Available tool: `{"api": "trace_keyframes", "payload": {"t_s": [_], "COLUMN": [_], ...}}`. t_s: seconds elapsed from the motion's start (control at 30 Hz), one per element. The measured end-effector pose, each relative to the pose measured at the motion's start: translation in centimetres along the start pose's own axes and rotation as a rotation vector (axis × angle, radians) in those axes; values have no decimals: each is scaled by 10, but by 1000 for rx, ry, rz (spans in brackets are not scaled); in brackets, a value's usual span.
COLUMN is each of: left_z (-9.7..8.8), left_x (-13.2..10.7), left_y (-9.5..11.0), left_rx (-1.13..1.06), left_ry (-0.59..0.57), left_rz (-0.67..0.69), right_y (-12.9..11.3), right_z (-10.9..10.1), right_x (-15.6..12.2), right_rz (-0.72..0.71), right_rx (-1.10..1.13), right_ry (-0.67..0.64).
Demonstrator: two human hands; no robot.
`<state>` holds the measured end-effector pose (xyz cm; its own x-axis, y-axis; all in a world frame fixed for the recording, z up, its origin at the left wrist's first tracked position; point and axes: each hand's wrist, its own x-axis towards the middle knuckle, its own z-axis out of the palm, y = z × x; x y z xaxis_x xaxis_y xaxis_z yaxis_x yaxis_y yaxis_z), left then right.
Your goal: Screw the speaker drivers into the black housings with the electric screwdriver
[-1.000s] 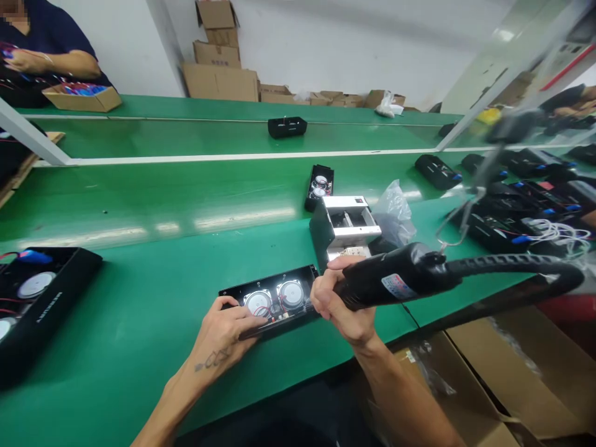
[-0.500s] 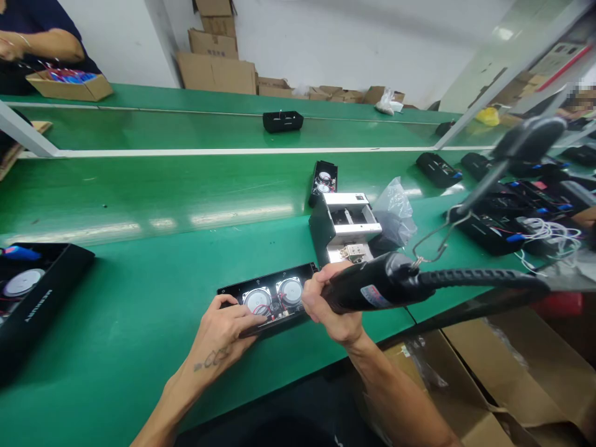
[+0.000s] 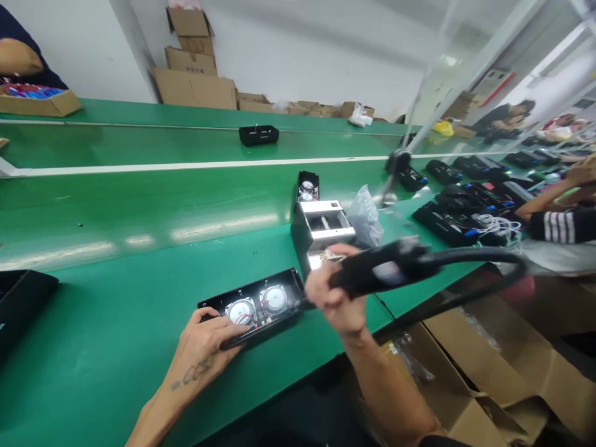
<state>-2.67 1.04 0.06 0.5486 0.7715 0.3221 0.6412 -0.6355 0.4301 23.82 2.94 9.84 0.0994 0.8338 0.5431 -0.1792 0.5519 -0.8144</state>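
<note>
An open black speaker housing [image 3: 254, 304] with two round drivers lies on the green bench near its front edge. My left hand [image 3: 205, 338] rests on its near left side, fingers curled over the edge and holding it down. My right hand [image 3: 333, 297] is closed round a black electric screwdriver [image 3: 372, 273], whose tip points at the housing's right end. The tool and hand are blurred by motion. A thick black cable [image 3: 484, 261] runs off to the right from the tool.
A white and black screw feeder box [image 3: 321, 226] and a clear plastic bag [image 3: 365, 217] stand just behind. Several more black housings [image 3: 447, 220] lie to the right by another person's arm [image 3: 554, 198]. Open cardboard cartons [image 3: 488, 366] sit below the bench edge.
The view has swung right, so everything sits further left. My right hand and the screwdriver have shifted slightly and now blur. My left hand stays on the housing.
</note>
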Motion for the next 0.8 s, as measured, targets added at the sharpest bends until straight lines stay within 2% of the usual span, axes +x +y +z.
{"api": "trace_keyframes", "payload": {"t_s": [0.07,0.13,0.2,0.3,0.4,0.47,0.57,0.7,0.8], "left_z": [1,3,6,9,10,9,7,5,6], "left_x": [2,6,9,12,13,13,14,16,16], "left_y": [2,5,9,13,15,16,20,25,25], "left_rx": [14,24,30,25,6,-21,-69,-103,-116], "left_ry": [34,68,90,113,107,86,52,24,42], "left_rz": [9,20,22,13,-39,-87,-124,-139,-141], "right_y": [-4,0,8,16,6,-5,-13,-2,10], "right_z": [-23,-45,-61,-66,-48,-25,16,58,71], "right_x": [23,44,56,55,37,21,-2,-21,-25], "right_rz": [-127,-186,-161,-62,42,81,65,112,144], "right_rx": [-70,-220,-315,-345,-242,-95,114,209,130], "right_ry": [276,449,477,387,234,137,1,-172,-203]}}
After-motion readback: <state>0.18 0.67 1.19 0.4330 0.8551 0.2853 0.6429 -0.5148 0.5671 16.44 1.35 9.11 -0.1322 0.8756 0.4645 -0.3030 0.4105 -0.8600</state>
